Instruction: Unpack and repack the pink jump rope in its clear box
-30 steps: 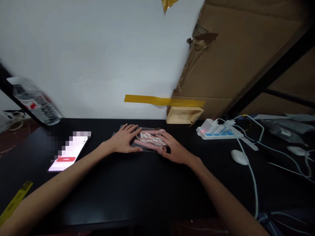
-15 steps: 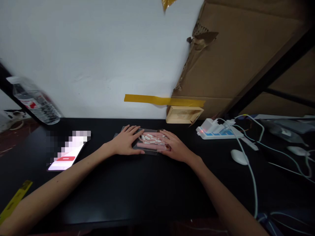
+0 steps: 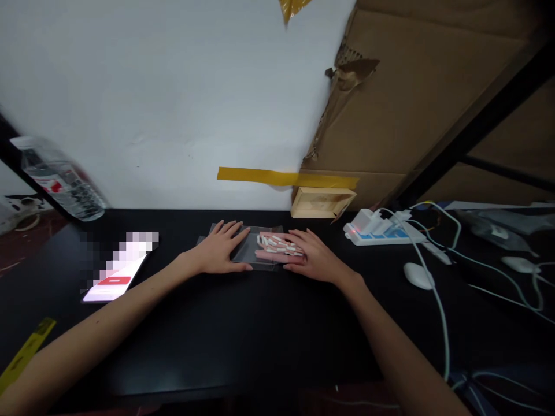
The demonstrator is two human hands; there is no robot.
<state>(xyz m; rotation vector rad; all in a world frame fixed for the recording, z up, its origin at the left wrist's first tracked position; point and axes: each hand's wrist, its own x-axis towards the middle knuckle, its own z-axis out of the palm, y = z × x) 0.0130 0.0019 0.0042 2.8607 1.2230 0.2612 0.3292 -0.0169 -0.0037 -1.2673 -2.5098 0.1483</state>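
Note:
Flat on the black desk lies a clear plastic sleeve (image 3: 245, 252), with a pink, flat item (image 3: 280, 245) bearing white tube-like pieces partly within or under its right end; I cannot tell which. My left hand (image 3: 221, 251) rests palm down on the left part of the sleeve, fingers spread. At the right, my right hand (image 3: 314, 257) closes round the pink item's end, fingers along the far edge and thumb along the near edge. Its palm hides that end.
A lit phone (image 3: 121, 271) lies to the left, near a plastic bottle (image 3: 63, 182). Behind stands a shallow wooden box (image 3: 323, 203) against the cardboard. To the right are a power strip (image 3: 381, 234), a white mouse (image 3: 418, 276) and loose cables (image 3: 440, 318).
The pink item has shifted right with my right hand, away from my left hand. More bare clear plastic shows between the hands. My left hand stays about where it was.

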